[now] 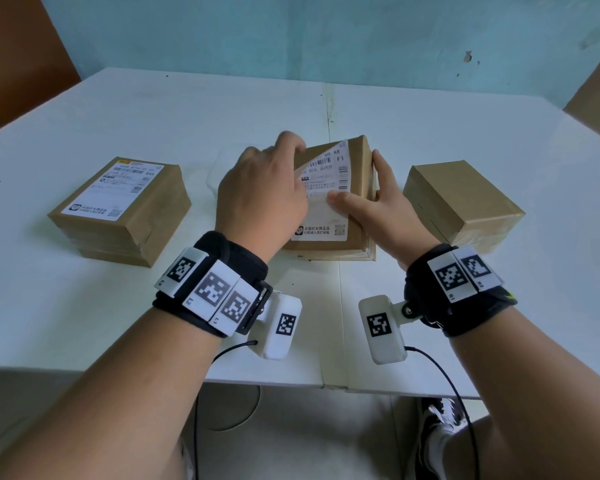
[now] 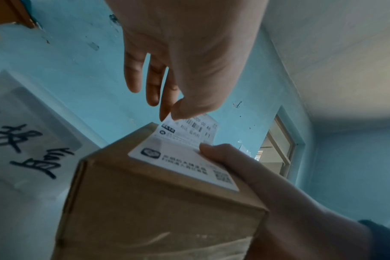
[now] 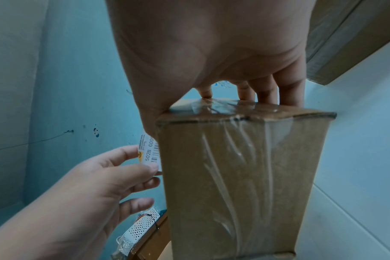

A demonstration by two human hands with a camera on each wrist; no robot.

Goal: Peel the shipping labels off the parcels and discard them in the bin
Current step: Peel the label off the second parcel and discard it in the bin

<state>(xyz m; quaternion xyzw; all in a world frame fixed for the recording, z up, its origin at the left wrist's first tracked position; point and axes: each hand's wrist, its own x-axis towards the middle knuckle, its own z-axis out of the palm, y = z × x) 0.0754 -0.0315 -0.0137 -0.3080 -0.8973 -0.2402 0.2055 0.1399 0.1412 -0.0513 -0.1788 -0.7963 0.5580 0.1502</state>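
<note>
A brown middle parcel (image 1: pixel 355 174) lies on the white table (image 1: pixel 84 306). Its white shipping label (image 1: pixel 326 178) is lifted at the far left corner and stuck at the near end. My left hand (image 1: pixel 297 147) pinches that raised corner between thumb and fingers; the left wrist view shows the pinch (image 2: pixel 169 114) on the label (image 2: pixel 185 133). My right hand (image 1: pixel 378 195) grips the parcel, its thumb pressing on the label and its fingers along the taped right side (image 3: pixel 234 176). No bin shows in any view.
A second parcel (image 1: pixel 118 209) with a full label stands at the left. A third parcel (image 1: pixel 461 199) with a bare top stands at the right. A white thing with black handwriting (image 2: pixel 29 140) lies left of the middle parcel. The table's near edge is close below my wrists.
</note>
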